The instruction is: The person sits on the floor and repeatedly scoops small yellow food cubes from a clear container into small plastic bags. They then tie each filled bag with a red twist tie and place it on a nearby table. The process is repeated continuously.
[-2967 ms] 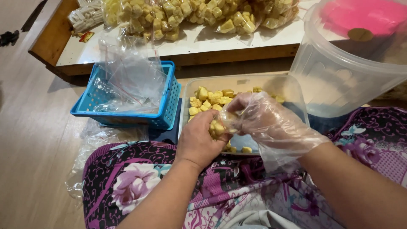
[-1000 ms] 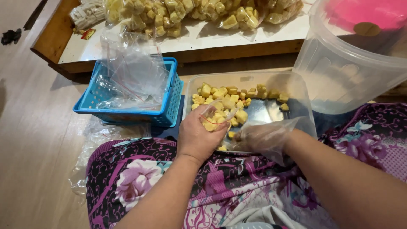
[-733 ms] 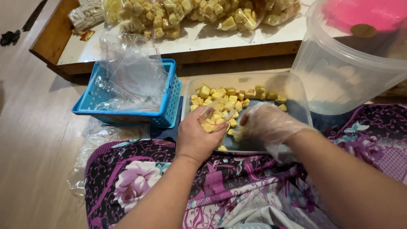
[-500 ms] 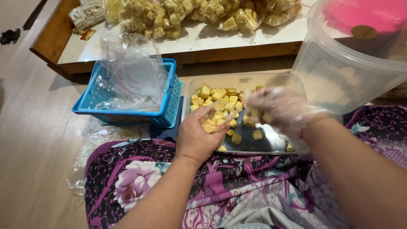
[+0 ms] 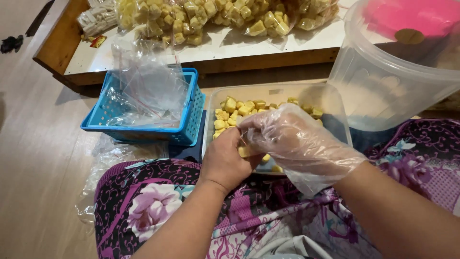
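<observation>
— What's going on at the low table?

— A seated person in a floral skirt [image 5: 201, 211] works over a clear tray [image 5: 335, 103] of yellow cubes [image 5: 237, 106]. The bare left hand [image 5: 225, 160] is closed around a small bag of cubes [image 5: 245, 151], held just above the tray's near edge. The right hand [image 5: 294, 144], in a loose plastic glove, meets it there, fingertips pinched together at the bag's mouth.

— And around them?

— A blue basket [image 5: 189, 129] of empty clear bags [image 5: 143, 91] sits just left of the tray, touching it. To the right stands a big clear tub [image 5: 383, 91] with a pink lid [image 5: 417, 17] inside it. Behind, filled bags of cubes [image 5: 211, 17] are heaped on a white board [image 5: 230, 48]. More crumpled plastic [image 5: 108, 156] lies on the wooden floor [image 5: 33, 168] by the person's left knee.
</observation>
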